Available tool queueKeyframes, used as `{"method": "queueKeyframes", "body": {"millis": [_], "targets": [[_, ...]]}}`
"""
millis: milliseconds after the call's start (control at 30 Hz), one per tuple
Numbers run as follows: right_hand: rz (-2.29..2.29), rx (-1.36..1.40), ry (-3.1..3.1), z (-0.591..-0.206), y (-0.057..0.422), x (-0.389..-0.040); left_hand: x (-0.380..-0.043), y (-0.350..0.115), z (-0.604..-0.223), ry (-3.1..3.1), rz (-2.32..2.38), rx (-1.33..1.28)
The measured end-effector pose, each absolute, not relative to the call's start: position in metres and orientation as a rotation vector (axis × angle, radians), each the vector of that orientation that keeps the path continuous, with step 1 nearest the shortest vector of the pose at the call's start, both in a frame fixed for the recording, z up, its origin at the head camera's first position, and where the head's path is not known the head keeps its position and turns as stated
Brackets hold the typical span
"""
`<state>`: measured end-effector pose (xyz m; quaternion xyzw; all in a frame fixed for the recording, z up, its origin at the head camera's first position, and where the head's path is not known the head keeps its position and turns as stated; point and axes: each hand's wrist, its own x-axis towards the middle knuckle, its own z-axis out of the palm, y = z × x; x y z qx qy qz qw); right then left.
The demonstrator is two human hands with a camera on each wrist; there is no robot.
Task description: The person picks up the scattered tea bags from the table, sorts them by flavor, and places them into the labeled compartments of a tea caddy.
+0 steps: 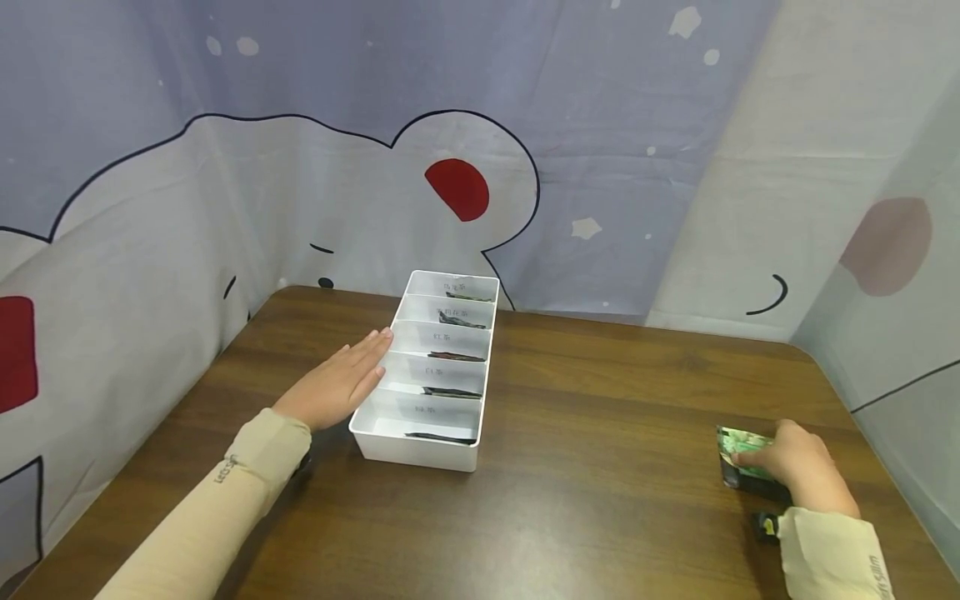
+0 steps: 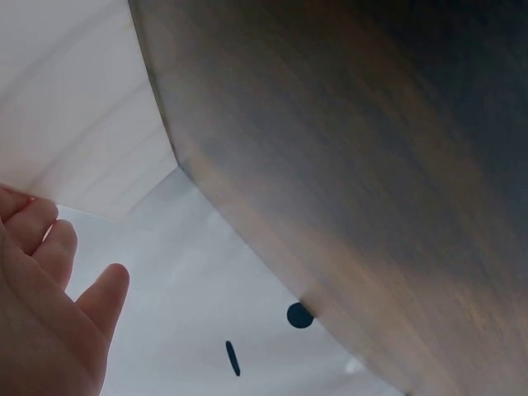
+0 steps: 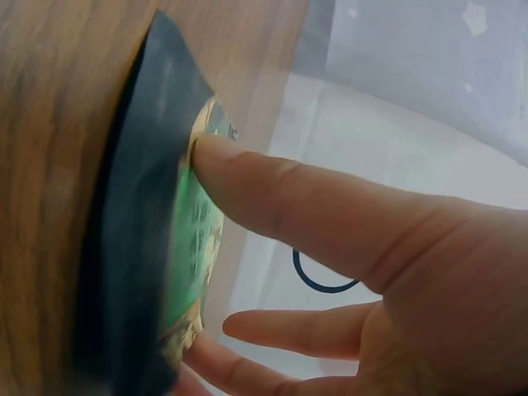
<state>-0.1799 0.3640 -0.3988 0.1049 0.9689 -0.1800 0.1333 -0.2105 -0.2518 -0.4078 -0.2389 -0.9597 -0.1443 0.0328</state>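
A white box [image 1: 412,451] split by dividers into several compartments stands left of the middle of the wooden table. Each compartment has handwriting on its wall and a thin dark packet at its right side. My left hand [image 1: 333,387] lies along the box's left rim, its fingers straight; in the left wrist view the fingertips meet the white side wall [image 2: 74,99]. On the table's right side my right hand [image 1: 810,471] holds a green and black tea packet [image 1: 744,440] between thumb and fingers. The thumb [image 3: 256,186] presses the green label in the right wrist view.
Wristband cameras sit under both cuffs, the right one [image 1: 767,527] close to the tabletop. A patterned curtain [image 1: 600,167] hangs behind the table [image 1: 585,467] and along both sides.
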Motion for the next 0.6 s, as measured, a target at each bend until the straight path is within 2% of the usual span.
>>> {"method": "queueKeyframes", "body": {"millis": [600], "targets": [[-0.701,0.333,2.894,-0.399,0.352,-0.185,-0.212,-0.253,-0.411,-2.95,-0.438,-0.742]]}}
